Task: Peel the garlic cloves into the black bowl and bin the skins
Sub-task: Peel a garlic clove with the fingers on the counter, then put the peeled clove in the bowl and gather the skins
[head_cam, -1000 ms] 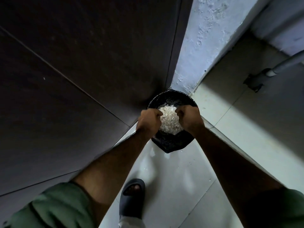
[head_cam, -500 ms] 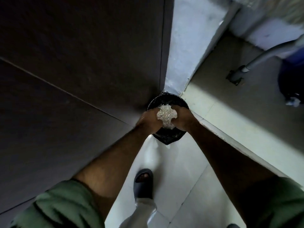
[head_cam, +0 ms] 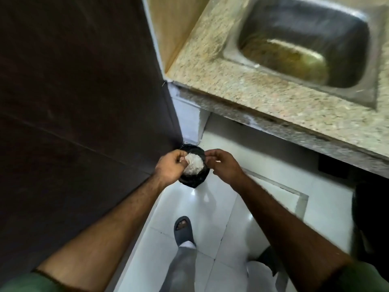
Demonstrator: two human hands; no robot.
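From the head view, a small bin [head_cam: 192, 165] lined with a black bag stands on the white floor [head_cam: 212, 211], tucked into the corner where a dark panel [head_cam: 84, 102] meets the base of the counter [head_cam: 242, 87]. In it lies a pale heap of skins [head_cam: 194, 164], filling most of the mouth of the bag. No black bowl and no cloves show here.

The left hand [head_cam: 171, 166] hangs over the bin's left edge with fingers curled in, apparently pinching the bag's rim or a few skins; which, I cannot tell. The right hand [head_cam: 221, 163] is over the right edge, fingers bent and thumb near them, seemingly holding nothing, though the blur leaves that unsure.

Those skins look papery and near weightless, so I would expect them to cling to damp fingers and drift on any draught; better gathered in a loose cupped handful than pinched singly. The bag is thin and limp, best taken at its rim.

Above, a steel sink [head_cam: 305, 43] is set in the counter, its contents unclear.
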